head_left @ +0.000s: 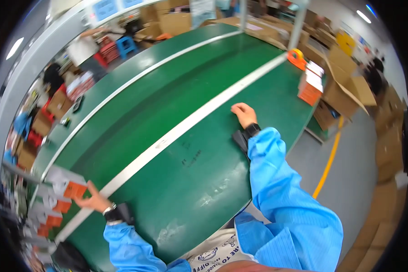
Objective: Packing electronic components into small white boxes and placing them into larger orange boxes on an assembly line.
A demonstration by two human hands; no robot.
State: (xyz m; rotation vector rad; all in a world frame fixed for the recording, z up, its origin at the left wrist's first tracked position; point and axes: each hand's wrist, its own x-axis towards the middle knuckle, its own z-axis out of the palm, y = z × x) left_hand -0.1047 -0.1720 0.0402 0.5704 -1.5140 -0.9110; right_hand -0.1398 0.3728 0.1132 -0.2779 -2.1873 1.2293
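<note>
My left hand (pixel 91 199) reaches to the lower left and touches an orange-and-white box (pixel 68 183) at the near end of a row of such boxes. Its fingers are spread against the box; I cannot tell if they grip it. My right hand (pixel 243 114) rests fingers-down and curled on the green bench (pixel 199 172), beside the white strip (pixel 177 131) that runs along it. It holds nothing. Both arms wear blue sleeves with dark wrist devices.
A stack of orange-and-white boxes (pixel 310 84) and an orange tape dispenser (pixel 297 56) stand at the bench's far right. Open cardboard cartons (pixel 344 93) crowd the right side. A yellow floor line (pixel 328 161) runs alongside. Stools, crates and people lie beyond the conveyor at left.
</note>
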